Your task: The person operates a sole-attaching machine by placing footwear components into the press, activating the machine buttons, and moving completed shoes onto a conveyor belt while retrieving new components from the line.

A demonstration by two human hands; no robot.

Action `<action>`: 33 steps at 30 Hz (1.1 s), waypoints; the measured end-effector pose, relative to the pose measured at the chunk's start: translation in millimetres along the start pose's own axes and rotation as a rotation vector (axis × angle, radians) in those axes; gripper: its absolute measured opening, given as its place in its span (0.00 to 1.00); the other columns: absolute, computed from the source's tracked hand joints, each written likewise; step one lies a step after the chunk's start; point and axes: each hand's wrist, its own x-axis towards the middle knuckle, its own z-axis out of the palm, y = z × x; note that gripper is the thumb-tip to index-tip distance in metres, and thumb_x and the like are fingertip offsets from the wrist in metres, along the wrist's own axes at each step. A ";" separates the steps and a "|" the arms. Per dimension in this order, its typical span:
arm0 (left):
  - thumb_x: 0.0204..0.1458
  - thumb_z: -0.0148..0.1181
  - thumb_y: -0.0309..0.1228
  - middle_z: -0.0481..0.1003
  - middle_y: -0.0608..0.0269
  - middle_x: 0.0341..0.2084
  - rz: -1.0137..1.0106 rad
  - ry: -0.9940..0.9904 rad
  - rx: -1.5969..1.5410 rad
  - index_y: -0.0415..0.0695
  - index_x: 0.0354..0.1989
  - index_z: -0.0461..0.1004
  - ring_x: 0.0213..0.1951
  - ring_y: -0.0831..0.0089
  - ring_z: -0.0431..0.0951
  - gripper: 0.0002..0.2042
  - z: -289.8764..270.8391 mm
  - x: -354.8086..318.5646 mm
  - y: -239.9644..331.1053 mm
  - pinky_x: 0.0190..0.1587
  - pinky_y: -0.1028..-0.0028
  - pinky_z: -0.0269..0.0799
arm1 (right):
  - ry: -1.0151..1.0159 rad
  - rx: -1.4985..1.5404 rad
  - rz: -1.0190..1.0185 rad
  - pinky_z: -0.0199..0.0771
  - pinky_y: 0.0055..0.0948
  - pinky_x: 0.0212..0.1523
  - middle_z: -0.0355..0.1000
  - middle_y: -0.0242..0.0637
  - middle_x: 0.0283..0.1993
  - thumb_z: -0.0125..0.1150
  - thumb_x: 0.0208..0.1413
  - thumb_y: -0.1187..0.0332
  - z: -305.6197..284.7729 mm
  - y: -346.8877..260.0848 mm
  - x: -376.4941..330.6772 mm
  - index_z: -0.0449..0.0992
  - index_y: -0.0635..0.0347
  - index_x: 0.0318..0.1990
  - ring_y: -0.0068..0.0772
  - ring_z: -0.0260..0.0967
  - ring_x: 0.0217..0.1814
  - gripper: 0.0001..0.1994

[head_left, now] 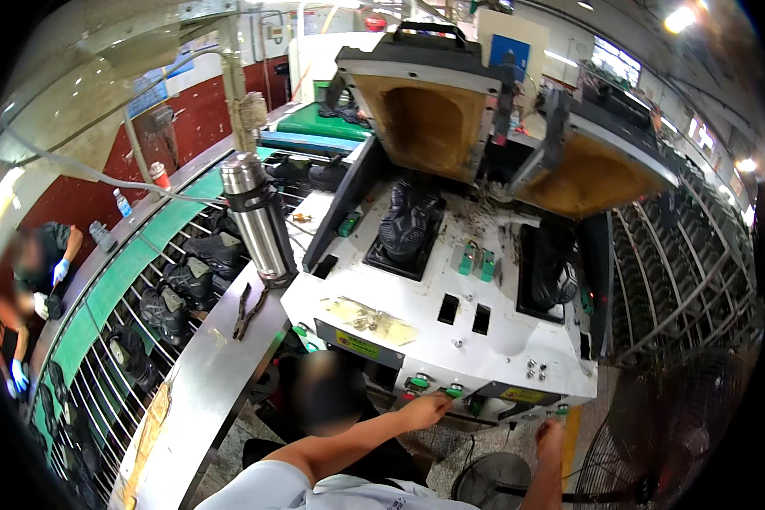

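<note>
A white two-station press machine [506,344] stands in front of me. Both of its lids, the left lid [425,110] and the right lid [582,170], are raised and show worn tan linings. A black shoe [408,223] lies sole up in the left station, and another black shoe [554,272] sits in the right station. My left hand [427,410], fingers curled, is at a green button [453,391] on the front panel. Beside the machine's right front corner is my right hand [550,438], curled just below another green button [562,410]; its fingertips are unclear.
Left of the press, a steel thermos [259,221] and dark pliers [251,313] rest on a metal table [221,370]. Several black shoes [191,282] lie on a curved roller conveyor. Gloved co-workers [42,263] stand beyond it. A caged fan [680,433] is at lower right.
</note>
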 end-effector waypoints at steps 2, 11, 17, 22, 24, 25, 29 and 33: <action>0.58 0.52 0.33 0.78 0.50 0.31 -0.354 -0.021 -0.139 0.40 0.43 0.76 0.36 0.53 0.79 0.12 -53.0 -19.2 22.4 0.40 0.63 0.74 | -0.040 -0.531 -0.321 0.63 0.37 0.27 0.66 0.41 0.21 0.55 0.49 0.69 36.3 22.7 -17.6 0.70 0.63 0.28 0.42 0.64 0.24 0.06; 0.55 0.54 0.32 0.74 0.59 0.29 -1.047 0.317 1.457 0.42 0.34 0.73 0.31 0.66 0.72 0.06 -264.1 -365.6 18.8 0.33 0.66 0.69 | -0.677 -0.521 -1.344 0.72 0.37 0.39 0.72 0.44 0.32 0.63 0.39 0.76 365.5 -42.1 -201.0 0.73 0.62 0.36 0.47 0.72 0.35 0.13; 0.52 0.55 0.31 0.73 0.59 0.24 -1.312 0.859 1.077 0.46 0.27 0.74 0.28 0.64 0.73 0.05 -320.4 -416.0 132.2 0.33 0.62 0.68 | -0.125 -0.584 -1.639 0.62 0.47 0.58 0.64 0.52 0.53 0.60 0.41 0.70 584.0 -183.2 -112.4 0.63 0.61 0.54 0.57 0.62 0.56 0.28; 0.45 0.54 0.37 0.74 0.49 0.15 -1.523 1.034 1.156 0.41 0.20 0.74 0.22 0.50 0.76 0.12 -321.4 -407.1 112.2 0.31 0.56 0.72 | 0.096 -1.172 -0.776 0.57 0.59 0.63 0.52 0.53 0.69 0.67 0.36 0.35 657.3 -215.4 -81.0 0.50 0.45 0.67 0.59 0.51 0.69 0.52; 0.45 0.55 0.37 0.74 0.48 0.15 -1.534 1.123 1.058 0.40 0.19 0.73 0.22 0.50 0.76 0.12 -315.8 -417.2 107.8 0.31 0.55 0.72 | 0.138 -1.231 -0.727 0.57 0.57 0.62 0.50 0.55 0.68 0.67 0.36 0.37 663.6 -217.2 -79.5 0.50 0.50 0.66 0.57 0.51 0.69 0.51; 0.44 0.55 0.37 0.74 0.48 0.15 -1.492 1.123 1.082 0.41 0.18 0.73 0.22 0.49 0.76 0.12 -317.3 -417.3 106.7 0.30 0.55 0.72 | 0.139 -1.287 -0.704 0.55 0.59 0.63 0.48 0.56 0.69 0.66 0.36 0.40 661.4 -217.9 -74.4 0.49 0.52 0.66 0.58 0.50 0.70 0.51; 0.45 0.55 0.37 0.74 0.50 0.15 -1.456 1.110 1.110 0.42 0.20 0.74 0.23 0.50 0.76 0.11 -321.5 -406.3 110.8 0.31 0.55 0.72 | 0.053 -1.267 -0.525 0.51 0.54 0.67 0.52 0.63 0.67 0.58 0.42 0.53 656.6 -222.0 -55.0 0.41 0.55 0.71 0.61 0.53 0.69 0.49; 0.46 0.54 0.38 0.74 0.50 0.16 -1.463 1.116 1.088 0.43 0.20 0.74 0.23 0.51 0.76 0.12 -321.7 -410.0 110.6 0.30 0.56 0.72 | 0.076 -1.132 -0.667 0.57 0.50 0.65 0.58 0.60 0.65 0.61 0.44 0.49 630.2 -208.9 -78.5 0.42 0.68 0.68 0.59 0.57 0.66 0.50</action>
